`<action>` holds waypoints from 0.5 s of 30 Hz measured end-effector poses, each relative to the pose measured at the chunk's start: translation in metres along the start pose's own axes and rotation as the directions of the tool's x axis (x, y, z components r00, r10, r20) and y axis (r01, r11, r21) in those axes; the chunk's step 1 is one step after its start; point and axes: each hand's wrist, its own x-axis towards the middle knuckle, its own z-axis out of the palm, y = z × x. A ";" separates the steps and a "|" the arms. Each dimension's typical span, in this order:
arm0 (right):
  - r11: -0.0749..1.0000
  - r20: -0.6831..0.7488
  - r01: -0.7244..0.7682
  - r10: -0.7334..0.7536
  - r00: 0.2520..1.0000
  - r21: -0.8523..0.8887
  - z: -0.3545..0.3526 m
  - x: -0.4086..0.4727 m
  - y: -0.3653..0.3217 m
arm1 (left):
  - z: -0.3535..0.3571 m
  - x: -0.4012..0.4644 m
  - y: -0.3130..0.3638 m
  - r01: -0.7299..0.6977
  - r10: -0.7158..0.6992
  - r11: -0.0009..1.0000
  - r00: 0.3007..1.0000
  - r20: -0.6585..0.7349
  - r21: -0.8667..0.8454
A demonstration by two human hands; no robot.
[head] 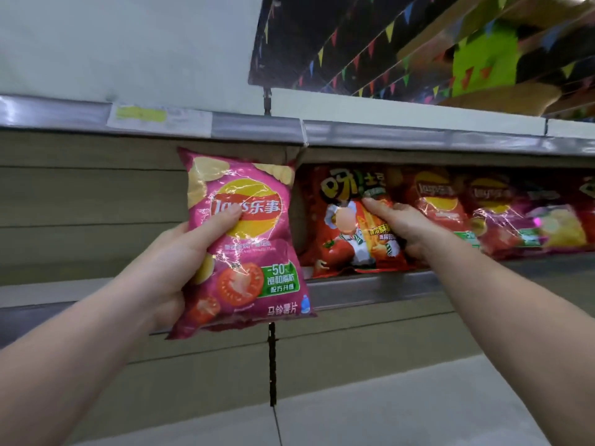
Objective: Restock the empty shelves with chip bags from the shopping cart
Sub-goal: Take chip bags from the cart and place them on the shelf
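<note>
Holding: your left hand point(167, 262) grips a pink glossy Lay's chip bag point(243, 243), thumb across the logo, in front of the shelf.
Writing: "Lay's 乐事", "-50%", "马铃薯片".
Right hand point(399, 226): fingers curled, pinching a red tomato-print snack bag point(349, 226) upright on the grey metal shelf point(370, 283).
Neighbours: red and purple Lay's bags point(476, 214) rightward.
Above: yellow price tag point(141, 114).
Room: pale tiled floor point(386, 410).
</note>
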 end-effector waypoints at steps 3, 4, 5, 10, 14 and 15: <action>1.000 0.039 -0.011 0.011 0.999 -0.001 -0.003 0.001 0.002 | 0.002 -0.002 0.000 0.010 -0.010 1.000 1.000 -0.024 -0.001; 1.000 0.041 -0.012 0.011 0.999 0.015 -0.002 0.000 0.002 | 0.002 -0.002 -0.001 0.012 -0.012 1.000 1.000 -0.027 -0.002; 1.000 0.026 -0.002 0.001 1.000 0.027 -0.002 0.000 0.003 | 0.001 -0.003 -0.001 0.019 -0.019 1.000 0.999 -0.028 -0.003; 0.964 -0.186 0.142 -0.186 0.965 -0.227 0.008 -0.007 0.011 | -0.001 -0.009 -0.002 0.100 -0.097 0.990 0.995 0.032 -0.100; 0.707 -0.218 0.345 -0.576 0.788 -0.618 0.019 -0.030 0.006 | -0.007 -0.009 -0.003 0.102 -0.099 0.984 0.995 0.026 -0.147; 0.612 -0.168 0.439 -0.687 0.707 -0.658 0.025 -0.040 0.003 | -0.008 -0.009 -0.003 0.110 -0.106 0.982 0.994 0.030 -0.151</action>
